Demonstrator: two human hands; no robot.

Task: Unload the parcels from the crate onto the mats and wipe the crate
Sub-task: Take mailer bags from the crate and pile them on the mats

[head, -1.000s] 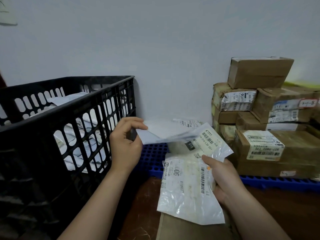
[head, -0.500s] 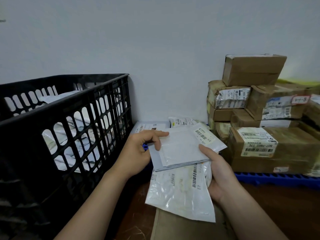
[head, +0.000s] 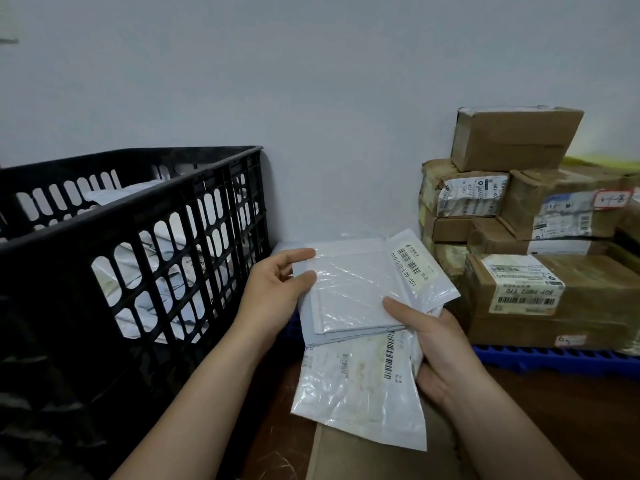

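Two hands are seen, both holding one fanned bundle of at least three flat white plastic mailer parcels point(head: 353, 296), two of them showing barcode labels. The bundle's left edge is pinched between the thumb and fingers of the left hand point(head: 277, 289). Its right side is gripped by the right hand point(head: 436, 344), thumb on top and fingers curled beneath. The bundle is held in the air between one black slotted plastic crate point(head: 138, 209) on the left and a stack of at least six brown cardboard boxes point(head: 512, 140) on the right. More white parcels point(head: 159, 268) are seen through the crate's slots; they cannot be counted. The boxes are stacked on a blue studded plastic mat point(head: 554, 358), which lies on a brown floor point(head: 571, 410) against a plain white wall point(head: 311, 98).
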